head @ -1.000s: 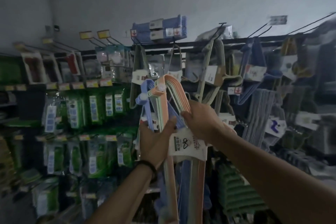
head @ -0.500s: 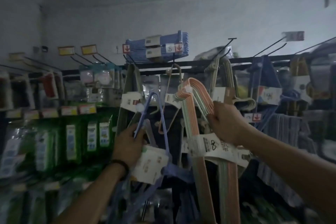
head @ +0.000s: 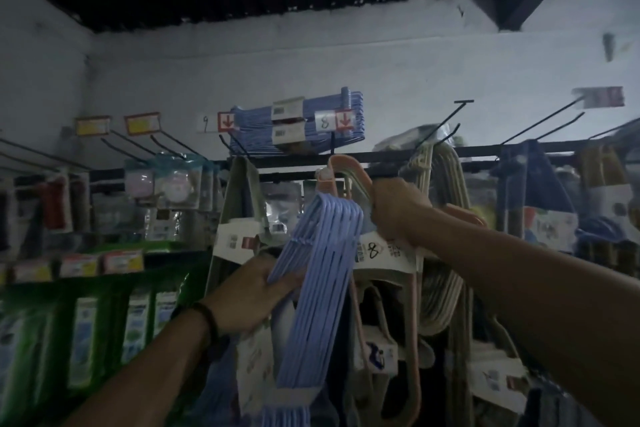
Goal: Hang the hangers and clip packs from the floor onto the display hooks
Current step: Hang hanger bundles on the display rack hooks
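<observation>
My left hand (head: 251,291) grips a bundle of lilac-blue hangers (head: 318,274) by its side, low in the middle of the view. My right hand (head: 398,208) grips a pack of pastel orange and green hangers (head: 341,168) with a white paper label marked 8 (head: 375,251). It holds the pack's hooks up against the black top rail (head: 485,152) of the display. Whether the hooks sit on a peg I cannot tell. Empty black display hooks (head: 446,125) jut out just above and to the right of that hand.
A blue hanger stack (head: 304,125) lies on top of the rack. Cream hangers (head: 440,218) hang right of my right hand, grey-green ones (head: 239,204) left of it. Green packs (head: 86,322) fill the left shelves. More empty hooks (head: 543,121) stick out at right.
My right hand has lifted the pastel pack up to the top rail. My left hand has brought the blue bundle toward the middle. The view has tilted upward.
</observation>
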The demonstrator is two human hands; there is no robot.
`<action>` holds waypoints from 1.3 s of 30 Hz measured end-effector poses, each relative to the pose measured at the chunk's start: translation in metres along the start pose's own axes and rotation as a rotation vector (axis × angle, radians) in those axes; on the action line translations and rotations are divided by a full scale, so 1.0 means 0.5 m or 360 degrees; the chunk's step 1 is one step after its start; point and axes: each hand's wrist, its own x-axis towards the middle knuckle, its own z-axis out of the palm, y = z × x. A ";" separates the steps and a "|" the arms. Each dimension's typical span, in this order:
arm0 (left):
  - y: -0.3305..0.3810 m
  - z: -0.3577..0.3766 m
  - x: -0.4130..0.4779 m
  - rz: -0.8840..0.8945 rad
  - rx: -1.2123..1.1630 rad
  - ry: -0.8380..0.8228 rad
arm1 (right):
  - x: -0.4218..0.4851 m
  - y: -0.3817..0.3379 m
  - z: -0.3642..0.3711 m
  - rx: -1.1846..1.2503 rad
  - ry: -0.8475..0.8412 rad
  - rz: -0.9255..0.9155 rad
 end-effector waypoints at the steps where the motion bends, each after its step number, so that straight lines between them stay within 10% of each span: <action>1: 0.001 0.005 0.007 0.0006 -0.0041 0.0003 | 0.017 -0.005 -0.005 0.0032 0.0032 -0.0003; 16: 0.010 0.002 0.083 -0.0119 -0.0272 0.0258 | 0.100 -0.048 -0.005 0.0264 0.0599 -0.0178; 39: -0.037 -0.019 0.086 -0.0249 -0.0249 0.0479 | 0.211 -0.089 0.161 0.0461 0.0412 0.0159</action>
